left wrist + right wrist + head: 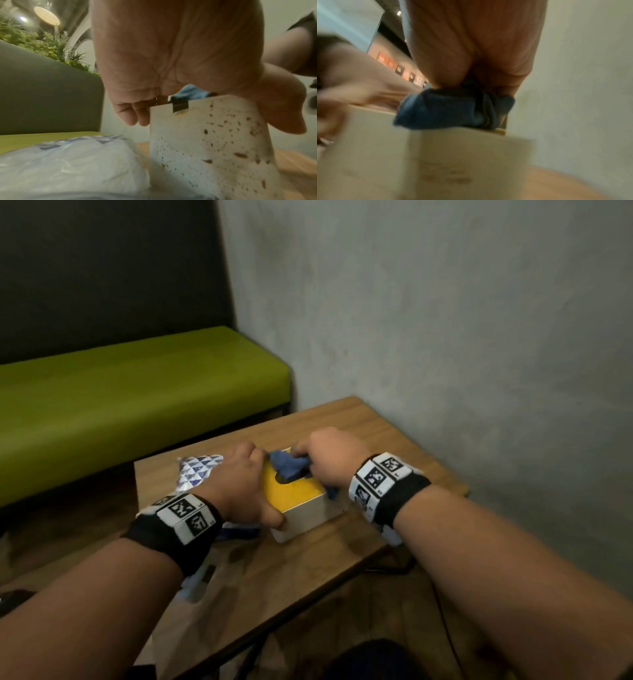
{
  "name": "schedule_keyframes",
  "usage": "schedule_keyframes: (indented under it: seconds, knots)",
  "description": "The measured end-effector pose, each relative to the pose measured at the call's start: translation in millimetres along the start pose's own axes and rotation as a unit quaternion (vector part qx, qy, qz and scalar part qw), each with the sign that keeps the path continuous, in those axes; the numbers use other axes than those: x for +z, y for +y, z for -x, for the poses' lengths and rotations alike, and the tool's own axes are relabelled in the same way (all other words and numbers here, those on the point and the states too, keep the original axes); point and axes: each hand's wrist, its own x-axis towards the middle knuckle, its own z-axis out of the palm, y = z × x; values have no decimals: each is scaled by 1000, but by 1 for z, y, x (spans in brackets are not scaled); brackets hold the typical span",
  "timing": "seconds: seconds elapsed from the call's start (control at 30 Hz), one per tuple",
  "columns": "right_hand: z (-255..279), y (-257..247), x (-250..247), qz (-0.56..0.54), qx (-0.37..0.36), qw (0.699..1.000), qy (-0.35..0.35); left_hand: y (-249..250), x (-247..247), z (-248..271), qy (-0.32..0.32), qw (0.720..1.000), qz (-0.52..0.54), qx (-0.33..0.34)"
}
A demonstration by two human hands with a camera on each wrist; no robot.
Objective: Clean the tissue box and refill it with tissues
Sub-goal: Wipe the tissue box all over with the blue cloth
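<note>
A tissue box (298, 508) with a yellow top and white speckled sides (211, 146) stands on the wooden table (376, 436). My left hand (239, 484) grips the box from its left, thumb on the near side and fingers over the far edge. My right hand (330, 457) holds a bunched blue cloth (287, 467) on the box's top, over the dark slot. In the right wrist view the blue cloth (453, 109) hangs over the box's upper edge (436, 155). A soft pack of tissues (198, 472) with a blue triangle pattern lies left of the box (68, 162).
The table sits in a corner against a grey wall (445, 337). A green padded bench (120, 392) runs behind and to the left of it. The table's near part (291, 583) is bare wood. Green plants (42, 40) show above the seat back.
</note>
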Motion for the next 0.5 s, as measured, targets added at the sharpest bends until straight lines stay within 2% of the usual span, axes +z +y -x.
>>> schedule_keyframes:
  seconds: [0.07, 0.13, 0.23, 0.3, 0.37, 0.43, 0.5]
  knots:
    - [-8, 6, -10, 10, 84, 996, 41, 3, -2, 1, -8, 1000, 7, -5]
    - [-13, -14, -10, 15, 110, 992, 56, 6, -5, 2, -9, 1000, 9, -7]
    - [-11, -48, 7, 42, 18, 999, 17, 2, -4, 4, -7, 1000, 15, -18]
    - [-5, -46, 15, 41, -46, 998, -14, -2, -1, 7, 0, 1000, 18, -19]
    - [4, -28, 11, 95, -78, 992, -38, -4, 1, 9, 2, 1000, 20, -16]
    - [10, -4, -1, 161, -31, 985, -47, -4, -1, 10, -4, 1000, 21, -16]
    - [10, 16, -11, 160, 34, 986, -22, -1, -3, 10, -10, 1000, 23, -18]
